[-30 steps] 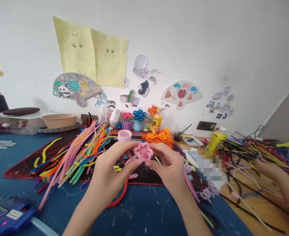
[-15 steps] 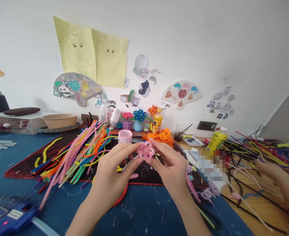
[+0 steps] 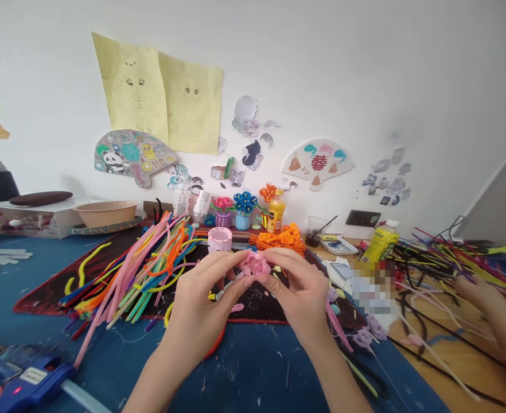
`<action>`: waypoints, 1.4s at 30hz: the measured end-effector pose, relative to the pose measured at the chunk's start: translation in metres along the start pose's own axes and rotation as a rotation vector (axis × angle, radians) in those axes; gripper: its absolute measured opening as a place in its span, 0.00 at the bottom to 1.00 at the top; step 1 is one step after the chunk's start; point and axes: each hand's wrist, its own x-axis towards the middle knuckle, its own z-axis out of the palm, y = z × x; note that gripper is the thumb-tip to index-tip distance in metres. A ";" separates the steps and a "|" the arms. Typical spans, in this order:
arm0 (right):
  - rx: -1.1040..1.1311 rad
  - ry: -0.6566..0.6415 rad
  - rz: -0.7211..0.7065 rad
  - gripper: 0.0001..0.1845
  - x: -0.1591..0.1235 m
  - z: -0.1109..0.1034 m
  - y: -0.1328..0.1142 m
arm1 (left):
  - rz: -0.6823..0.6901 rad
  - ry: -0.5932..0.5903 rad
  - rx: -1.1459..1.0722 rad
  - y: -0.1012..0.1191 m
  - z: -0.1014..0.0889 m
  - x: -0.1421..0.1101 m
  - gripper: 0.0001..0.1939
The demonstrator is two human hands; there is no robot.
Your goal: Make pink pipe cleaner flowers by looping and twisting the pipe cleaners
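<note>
Between my two hands is a small pink pipe-cleaner flower (image 3: 256,265) with looped petals, held up over the dark mat (image 3: 253,307). My left hand (image 3: 210,289) pinches its left side between thumb and fingers. On the other side my right hand (image 3: 298,287) grips it the same way, the thumbs almost meeting below the petals. Just behind the left fingers stands a pink-and-white small pot (image 3: 220,240). Fingers cover part of the flower's edges.
Loose pipe cleaners (image 3: 124,275) lie in a heap at the left. A blue glue gun (image 3: 33,378) with a red light rests at front left. Behind are pots of blue flowers (image 3: 244,203), an orange pile (image 3: 281,240) and a juice bottle (image 3: 276,212). Another person's hand (image 3: 481,298) is at right.
Both hands keep hold of the pink flower. It has turned and tilted between the fingers, so its petals now face differently. The view has shifted slightly.
</note>
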 end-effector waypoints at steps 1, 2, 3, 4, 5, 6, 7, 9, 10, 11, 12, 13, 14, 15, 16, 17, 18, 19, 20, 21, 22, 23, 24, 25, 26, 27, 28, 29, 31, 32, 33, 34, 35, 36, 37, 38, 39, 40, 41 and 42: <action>0.003 -0.008 0.012 0.13 0.000 0.000 0.000 | 0.003 0.003 0.003 0.000 0.000 0.000 0.11; 0.004 -0.018 0.025 0.14 0.000 0.000 0.000 | 0.005 0.006 0.005 0.000 0.000 0.000 0.10; 0.004 -0.026 0.035 0.14 0.000 0.000 0.001 | 0.006 0.006 0.006 0.000 -0.001 0.001 0.10; 0.003 -0.035 0.037 0.14 0.000 0.000 0.001 | 0.006 0.006 0.008 -0.001 -0.001 0.001 0.10; 0.001 -0.045 0.040 0.15 0.000 0.000 0.001 | 0.004 0.007 0.012 -0.001 -0.001 0.001 0.10; -0.002 -0.055 0.043 0.15 0.000 -0.001 0.001 | 0.002 0.010 0.019 -0.001 -0.001 0.001 0.10; -0.006 -0.063 0.049 0.16 0.001 -0.001 0.001 | -0.004 0.016 0.030 -0.002 -0.001 0.001 0.10; 0.000 -0.080 0.081 0.16 0.001 -0.001 0.000 | -0.012 0.032 0.053 -0.002 0.000 0.001 0.10; 0.017 -0.089 0.108 0.16 0.001 -0.001 -0.001 | -0.014 0.037 0.058 -0.002 0.000 0.001 0.11; 0.045 -0.097 0.139 0.17 0.002 -0.001 -0.003 | -0.019 0.038 0.058 -0.002 0.000 0.000 0.11; 0.084 -0.103 0.170 0.16 0.002 0.000 -0.004 | -0.024 0.038 0.053 -0.002 0.001 0.000 0.12; 0.126 -0.110 0.200 0.16 0.002 0.000 -0.005 | -0.028 0.038 0.044 -0.001 0.001 0.000 0.12; 0.168 -0.116 0.228 0.16 0.002 0.001 -0.005 | -0.033 0.038 0.037 -0.001 0.001 0.000 0.13; 0.206 -0.116 0.250 0.16 0.002 0.002 -0.006 | -0.039 0.038 0.033 -0.001 0.002 0.000 0.13; 0.238 -0.112 0.269 0.16 0.002 0.003 -0.006 | -0.041 0.040 0.033 -0.001 0.002 0.000 0.14; 0.265 -0.104 0.287 0.15 0.002 0.004 -0.005 | -0.037 0.041 0.038 -0.001 0.002 0.000 0.14; 0.289 -0.093 0.308 0.14 0.002 0.004 -0.005 | -0.032 0.039 0.047 -0.002 0.003 0.000 0.14; 0.312 -0.082 0.331 0.14 0.003 0.005 -0.004 | -0.025 0.037 0.059 -0.002 0.003 0.000 0.14; 0.332 -0.073 0.358 0.14 0.003 0.005 -0.004 | -0.016 0.036 0.073 -0.003 0.004 0.000 0.14; 0.349 -0.069 0.387 0.14 0.003 0.005 -0.004 | -0.009 0.034 0.088 -0.003 0.004 -0.001 0.13; 0.361 -0.068 0.416 0.14 0.003 0.005 -0.003 | -0.005 0.031 0.103 -0.004 0.005 -0.001 0.13; 0.367 -0.067 0.444 0.14 0.003 0.005 -0.003 | -0.005 0.027 0.118 -0.004 0.005 -0.001 0.13; 0.369 -0.062 0.468 0.14 0.003 0.005 -0.004 | -0.007 0.023 0.133 -0.004 0.006 -0.002 0.13; 0.367 -0.051 0.488 0.14 0.003 0.005 -0.004 | -0.010 0.017 0.147 -0.004 0.006 -0.002 0.13; 0.366 -0.039 0.505 0.14 0.003 0.005 -0.004 | -0.015 0.009 0.159 -0.003 0.006 -0.003 0.13; 0.366 -0.027 0.518 0.13 0.003 0.005 -0.004 | -0.018 0.001 0.170 -0.003 0.007 -0.003 0.14; 0.366 -0.017 0.530 0.13 0.004 0.005 -0.004 | -0.019 -0.006 0.177 -0.003 0.007 -0.003 0.14; 0.368 -0.010 0.539 0.12 0.004 0.005 -0.004 | -0.018 -0.012 0.183 -0.003 0.008 -0.004 0.14; 0.367 -0.017 0.540 0.11 0.004 0.005 -0.003 | -0.016 -0.016 0.190 -0.002 0.009 -0.004 0.13; 0.355 -0.025 0.528 0.11 0.004 0.005 -0.003 | -0.020 -0.017 0.193 -0.002 0.010 -0.004 0.12; 0.332 -0.031 0.505 0.11 0.004 0.006 -0.004 | -0.030 -0.017 0.197 -0.002 0.010 -0.004 0.11; 0.298 -0.037 0.473 0.10 0.004 0.006 -0.004 | -0.044 -0.015 0.203 -0.002 0.011 -0.004 0.10; 0.260 -0.041 0.438 0.10 0.003 0.007 -0.004 | -0.060 -0.013 0.214 -0.002 0.011 -0.004 0.09; 0.224 -0.043 0.405 0.10 0.003 0.007 -0.004 | -0.075 -0.008 0.228 -0.002 0.012 -0.004 0.09; 0.196 -0.045 0.381 0.10 0.003 0.008 -0.004 | -0.089 -0.002 0.245 -0.001 0.012 -0.004 0.08; 0.179 -0.046 0.369 0.11 0.002 0.009 -0.004 | -0.103 0.004 0.263 -0.001 0.012 -0.004 0.07; 0.170 -0.044 0.373 0.12 0.002 0.009 -0.004 | -0.119 0.012 0.281 -0.001 0.013 -0.005 0.07; 0.165 -0.040 0.391 0.13 0.001 0.010 -0.004 | -0.134 0.017 0.296 -0.001 0.013 -0.005 0.07; 0.157 -0.031 0.421 0.13 0.001 0.011 -0.004 | -0.149 0.020 0.306 -0.001 0.013 -0.005 0.07; 0.149 -0.026 0.458 0.12 0.001 0.011 -0.003 | -0.163 0.023 0.313 -0.002 0.013 -0.005 0.07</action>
